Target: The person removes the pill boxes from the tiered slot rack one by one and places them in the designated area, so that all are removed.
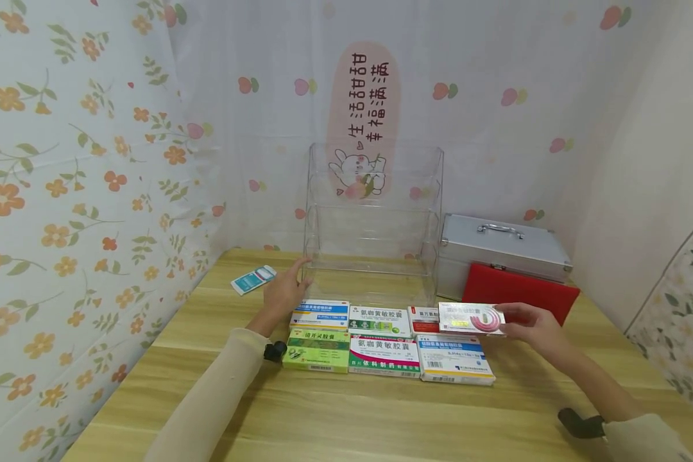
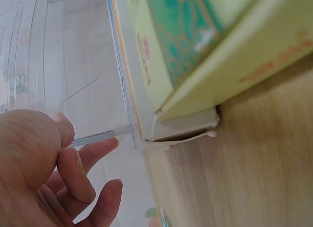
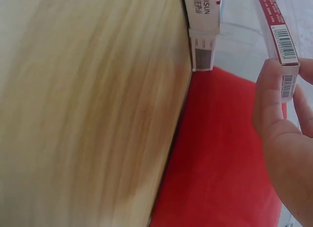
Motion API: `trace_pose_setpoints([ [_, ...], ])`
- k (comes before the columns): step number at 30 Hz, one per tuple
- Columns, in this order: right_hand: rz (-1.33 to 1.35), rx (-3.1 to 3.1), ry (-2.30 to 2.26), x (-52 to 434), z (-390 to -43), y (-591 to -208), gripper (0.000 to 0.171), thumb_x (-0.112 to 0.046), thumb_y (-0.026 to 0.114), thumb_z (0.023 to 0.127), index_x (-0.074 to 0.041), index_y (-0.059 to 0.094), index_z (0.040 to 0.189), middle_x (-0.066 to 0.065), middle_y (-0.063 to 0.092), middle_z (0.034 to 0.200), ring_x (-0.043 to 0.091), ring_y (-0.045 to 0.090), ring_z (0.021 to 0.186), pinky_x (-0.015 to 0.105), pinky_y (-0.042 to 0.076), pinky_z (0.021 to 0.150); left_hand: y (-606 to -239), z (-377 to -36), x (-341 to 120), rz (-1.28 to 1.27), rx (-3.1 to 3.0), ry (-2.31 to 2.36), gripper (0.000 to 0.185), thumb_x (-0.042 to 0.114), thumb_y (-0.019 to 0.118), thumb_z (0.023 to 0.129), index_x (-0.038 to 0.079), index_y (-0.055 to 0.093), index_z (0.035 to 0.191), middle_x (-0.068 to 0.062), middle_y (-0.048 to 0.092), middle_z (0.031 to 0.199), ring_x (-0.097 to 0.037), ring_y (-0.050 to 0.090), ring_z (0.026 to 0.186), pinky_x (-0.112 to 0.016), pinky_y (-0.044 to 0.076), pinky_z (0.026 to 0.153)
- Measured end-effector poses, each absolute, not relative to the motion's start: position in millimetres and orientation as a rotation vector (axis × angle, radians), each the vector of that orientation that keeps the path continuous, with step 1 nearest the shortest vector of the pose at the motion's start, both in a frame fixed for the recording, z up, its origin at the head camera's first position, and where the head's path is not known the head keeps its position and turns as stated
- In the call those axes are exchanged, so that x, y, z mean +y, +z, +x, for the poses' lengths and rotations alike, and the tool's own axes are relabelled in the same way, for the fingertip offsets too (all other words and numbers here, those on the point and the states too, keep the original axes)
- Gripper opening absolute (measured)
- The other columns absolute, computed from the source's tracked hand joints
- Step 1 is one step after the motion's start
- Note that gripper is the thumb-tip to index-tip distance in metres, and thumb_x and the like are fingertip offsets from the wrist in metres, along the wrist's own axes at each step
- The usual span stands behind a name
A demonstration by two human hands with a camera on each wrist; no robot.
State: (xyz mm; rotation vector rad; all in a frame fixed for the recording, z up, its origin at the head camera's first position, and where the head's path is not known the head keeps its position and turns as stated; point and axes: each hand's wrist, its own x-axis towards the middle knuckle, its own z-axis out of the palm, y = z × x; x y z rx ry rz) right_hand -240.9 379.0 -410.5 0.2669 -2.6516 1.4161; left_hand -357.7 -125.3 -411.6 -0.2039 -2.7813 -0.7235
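Note:
My right hand pinches one end of a white and pink medicine box between thumb and fingers. That box is above the back row's right end and partly covers a red and white medicine box. At the lower left side of a clear plastic rack is my left hand; in the left wrist view its thumb and fingers grip the side edge. In front of the rack, several medicine boxes lie in two rows, among them a green box and a blue and white box.
A teal and white packet lies on the wooden table, left of the rack. To the right stands a silver case with a red folder-like sheet leaning against it. Patterned cloth hangs behind and on the left.

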Motion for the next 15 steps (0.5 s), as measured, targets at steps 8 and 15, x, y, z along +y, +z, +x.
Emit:
trace_pose_setpoints([
  [8, 0.223, -2.69, 1.398, 397, -236, -419, 0.045, -0.019, 0.065, 0.097, 0.004, 0.055, 0.134, -0.01, 0.061, 0.115, -0.001, 0.056, 0.096, 0.029, 0.057, 0.075, -414, -359, -125, -0.205, -2.762, -0.754, 0.051, 0.032, 0.062, 0.099, 0.036, 0.043, 0.147, 0.001, 0.043, 0.05, -0.012, 0.033, 0.042, -0.026, 0.026, 0.04],
  [15, 0.184, -2.701, 1.447, 413, -228, -423, 0.042, -0.015, 0.059, 0.1, 0.009, 0.052, 0.134, -0.018, 0.058, 0.11, -0.002, 0.056, 0.093, 0.025, 0.056, 0.075, -416, -360, -126, -0.217, -2.755, -0.739, 0.051, 0.032, 0.062, 0.099, 0.035, 0.043, 0.147, 0.001, 0.042, 0.05, -0.012, 0.033, 0.042, -0.026, 0.027, 0.04],
])
